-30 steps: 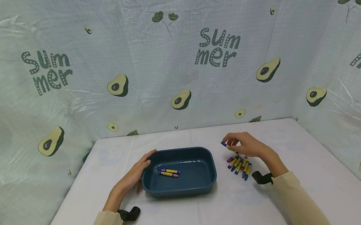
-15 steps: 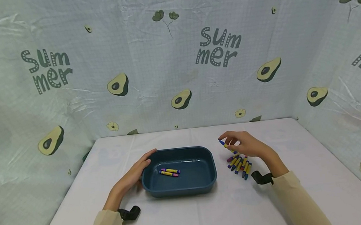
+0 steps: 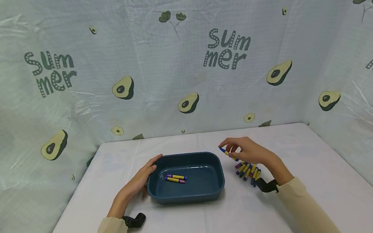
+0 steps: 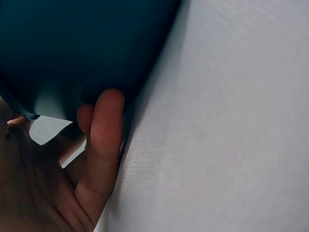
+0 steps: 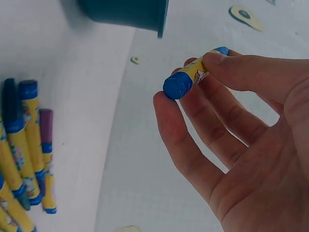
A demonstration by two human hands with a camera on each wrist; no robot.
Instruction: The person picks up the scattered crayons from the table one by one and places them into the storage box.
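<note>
My left hand (image 3: 138, 182) holds the left end of a dark blue rectangular tray (image 3: 187, 199). In the left wrist view its fingers (image 4: 106, 128) lie against the tray's outer wall, low by the tabletop. Two crayons (image 3: 176, 178) with yellow wrappers rest inside the tray, left of its middle. Beyond the tray's right side, my right hand (image 3: 248, 151) pinches a blue crayon (image 5: 195, 71) between thumb and fingers, raised above the table and tilted. Behind and below that hand lies a pile of several crayons (image 3: 248, 170), partly overlapped by it in the head view.
The table (image 3: 170, 230) is covered in white cloth. A pale patterned curtain (image 3: 154, 59) with avocados and lettering hangs behind it and along the sides. Each wrist carries a small black camera, such as the right one (image 3: 266, 186).
My right hand has shifted a little to the left, toward the tray, with the blue crayon in it. The left hand and the tray have stayed put.
</note>
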